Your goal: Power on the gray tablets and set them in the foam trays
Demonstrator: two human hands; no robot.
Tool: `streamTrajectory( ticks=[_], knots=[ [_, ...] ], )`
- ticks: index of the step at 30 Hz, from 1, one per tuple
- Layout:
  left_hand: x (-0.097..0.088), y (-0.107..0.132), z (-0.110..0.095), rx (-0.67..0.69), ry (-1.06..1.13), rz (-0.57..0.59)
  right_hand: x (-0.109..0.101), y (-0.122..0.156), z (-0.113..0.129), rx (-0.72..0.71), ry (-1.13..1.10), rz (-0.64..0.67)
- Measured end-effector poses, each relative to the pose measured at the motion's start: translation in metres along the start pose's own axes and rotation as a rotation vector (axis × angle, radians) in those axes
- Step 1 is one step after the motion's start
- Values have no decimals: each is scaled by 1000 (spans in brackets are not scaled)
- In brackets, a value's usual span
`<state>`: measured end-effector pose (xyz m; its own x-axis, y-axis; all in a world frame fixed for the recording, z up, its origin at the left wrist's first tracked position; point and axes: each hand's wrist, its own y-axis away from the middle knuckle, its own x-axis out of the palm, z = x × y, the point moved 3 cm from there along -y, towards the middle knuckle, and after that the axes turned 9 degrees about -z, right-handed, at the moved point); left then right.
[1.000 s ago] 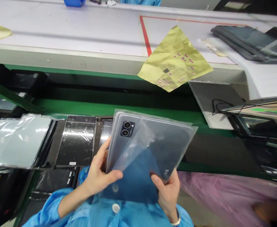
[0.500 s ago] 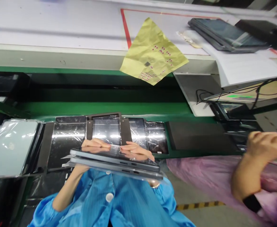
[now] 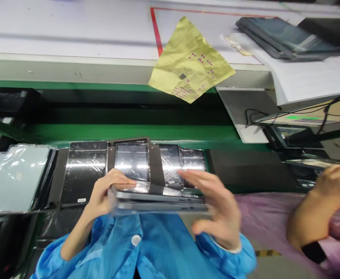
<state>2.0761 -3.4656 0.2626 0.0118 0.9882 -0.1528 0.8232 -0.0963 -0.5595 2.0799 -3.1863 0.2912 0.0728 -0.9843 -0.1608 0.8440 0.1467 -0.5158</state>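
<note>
You are holding two slim grey tablets (image 3: pixel 158 201), stacked flat just above your blue smock (image 3: pixel 135 244). Your left hand (image 3: pixel 106 192) is curling its fingers over the stack's left end and gripping it. Your right hand (image 3: pixel 216 209) is spreading wide at the right end, but it is blurred, so I cannot tell whether it has hold. Just beyond the stack, five film-wrapped tablets (image 3: pixel 132 162) are lying side by side below one green strip (image 3: pixel 129 131). One crumpled yellow sheet (image 3: pixel 190 62) is hanging over the white bench edge (image 3: pixel 71 68), and one co-worker's hand (image 3: pixel 335 186) is showing at far right.
</note>
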Motion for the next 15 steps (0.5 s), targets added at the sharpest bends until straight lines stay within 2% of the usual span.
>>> streamTrajectory(
  ticks=[2,5,7,9,10,11,12,14,15],
  knots=[
    [2,-13,-16,92,-216,143,-3,-12,21,-176,170,39],
    [10,-29,-35,202,-420,332,20,-23,30,-408,284,221],
    [13,-36,-43,233,-461,388,36,-23,25,-501,225,270],
    [9,-36,-46,247,-483,397,43,-20,20,-519,155,208],
    [5,-34,-46,264,-504,367,42,-17,18,-514,130,159],
    [-3,-31,-45,283,-539,290,40,-14,19,-505,112,108],
    [-12,-27,-42,286,-583,164,37,-12,20,-498,93,57],
    [-33,-15,-31,206,-617,-201,30,-7,27,-472,68,-34],
    [-42,-7,-22,115,-560,-379,27,-7,30,-438,64,-68]
  ],
)
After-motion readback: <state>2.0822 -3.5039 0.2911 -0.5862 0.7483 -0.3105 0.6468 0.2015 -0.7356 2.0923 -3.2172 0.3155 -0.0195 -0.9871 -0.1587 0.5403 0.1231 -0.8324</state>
